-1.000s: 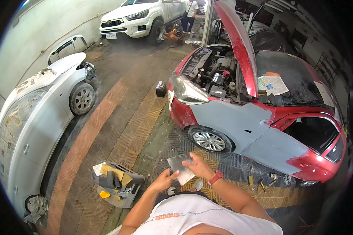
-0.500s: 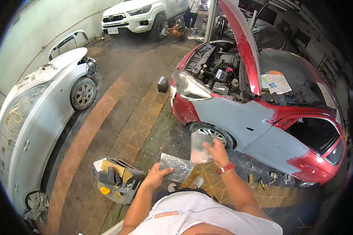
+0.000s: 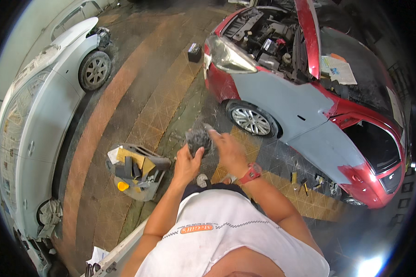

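Observation:
In front of my body, my left hand (image 3: pixel 187 165) is closed round the lower edge of a dark grey, dust-smeared sheet (image 3: pixel 199 141) that looks like sandpaper, its thumb lying across the face. My right hand (image 3: pixel 230 151), with a red watch (image 3: pixel 251 173) on the wrist, is at the sheet's upper right edge. Motion blurs it; its fingers look drawn together, and I cannot make out what is between them. Beyond my hands is the front wheel (image 3: pixel 251 121) of a red car with a grey-primed fender (image 3: pixel 286 99).
A stool-like stand (image 3: pixel 159 164) at my left carries sandpaper pieces (image 3: pixel 148 165), dark blocks and a yellow cap (image 3: pixel 123 186). A white car (image 3: pixel 55 124) stands at far left. A black battery (image 3: pixel 194 52) sits on the floor. The red car's hood (image 3: pixel 308 39) is raised.
The two sheets, apart before, no longer show separately; my right hand has moved left and up to the grey sheet. The view has tipped downward, and the white pickup has left it.

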`<state>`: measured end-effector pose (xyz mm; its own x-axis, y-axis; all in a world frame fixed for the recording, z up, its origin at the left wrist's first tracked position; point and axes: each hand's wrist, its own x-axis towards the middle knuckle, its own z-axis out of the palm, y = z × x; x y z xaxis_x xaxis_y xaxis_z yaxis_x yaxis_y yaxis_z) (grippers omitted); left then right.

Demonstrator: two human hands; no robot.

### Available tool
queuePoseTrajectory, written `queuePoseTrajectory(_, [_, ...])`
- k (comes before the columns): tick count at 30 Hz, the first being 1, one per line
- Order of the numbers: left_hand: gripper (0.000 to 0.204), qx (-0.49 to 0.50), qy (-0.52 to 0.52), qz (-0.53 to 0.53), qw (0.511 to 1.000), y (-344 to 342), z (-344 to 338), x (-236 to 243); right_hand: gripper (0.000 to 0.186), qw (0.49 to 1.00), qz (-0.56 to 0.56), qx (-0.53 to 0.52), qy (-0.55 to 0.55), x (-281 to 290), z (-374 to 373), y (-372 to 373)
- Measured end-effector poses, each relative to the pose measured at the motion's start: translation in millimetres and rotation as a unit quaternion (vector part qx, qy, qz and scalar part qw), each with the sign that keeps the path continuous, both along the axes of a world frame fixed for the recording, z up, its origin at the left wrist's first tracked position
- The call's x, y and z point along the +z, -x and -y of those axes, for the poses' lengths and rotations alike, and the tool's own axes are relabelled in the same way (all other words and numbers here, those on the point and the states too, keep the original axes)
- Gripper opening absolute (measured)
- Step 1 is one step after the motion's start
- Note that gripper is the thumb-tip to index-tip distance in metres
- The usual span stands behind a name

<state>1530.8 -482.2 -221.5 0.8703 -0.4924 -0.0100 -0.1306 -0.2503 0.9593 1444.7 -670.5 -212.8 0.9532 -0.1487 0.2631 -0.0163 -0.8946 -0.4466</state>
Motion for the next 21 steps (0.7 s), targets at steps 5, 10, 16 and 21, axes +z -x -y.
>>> queuePoseTrajectory(5, [0.041, -0.071, 0.072, -0.036, 0.994, 5, -13, 13, 0.038, 0.959, -0.122, -0.151, -0.208, -73, 92, 49])
queuePoseTrajectory(10, [0.038, -0.162, 0.027, -0.193, 0.967, -3, -8, -15, 0.027, 0.874, -0.027, 0.002, -0.484, -41, 56, 15])
queuePoseTrajectory(16, [0.052, 0.063, 0.132, -0.198, 0.969, -22, -17, 13, 0.034, 0.886, -0.165, 0.01, -0.434, -20, 51, 35])
queuePoseTrajectory(21, [0.056, -0.078, 0.04, -0.189, 0.978, -30, -28, 12, 0.032, 0.864, -0.09, -0.052, -0.492, -7, 43, 38])
